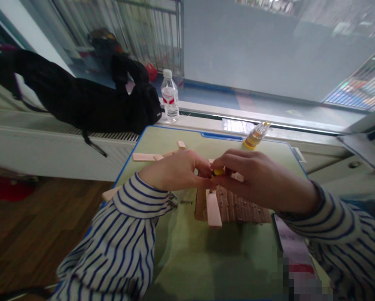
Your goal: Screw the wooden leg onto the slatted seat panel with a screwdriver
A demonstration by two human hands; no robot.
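Over the middle of the desk my right hand (pixel 253 173) pinches a small yellow-and-black piece (pixel 219 171), which looks like a short tool handle. Its lower end is hidden by the fingers. My left hand (pixel 184 169) meets it there, thumb and fingers closed at the tip of the yellow piece; what they grip is hidden. Just below the hands, a pale wooden strip (pixel 214 211) with a dark screw or bolt head lies across a brown ridged block (pixel 244 207) dotted with small holes or metal bits. Small metal hardware (pixel 186 202) lies by my left wrist.
More wooden strips (pixel 143 157) lie at the desk's (pixel 181 267) left. A glue-like bottle with yellow ends (pixel 256 134) stands tilted at the back right. Beyond are a water bottle (pixel 169 98) and a black bag (pixel 96 100) on the sill. A phone-like slab (pixel 290 240) lies at the right.
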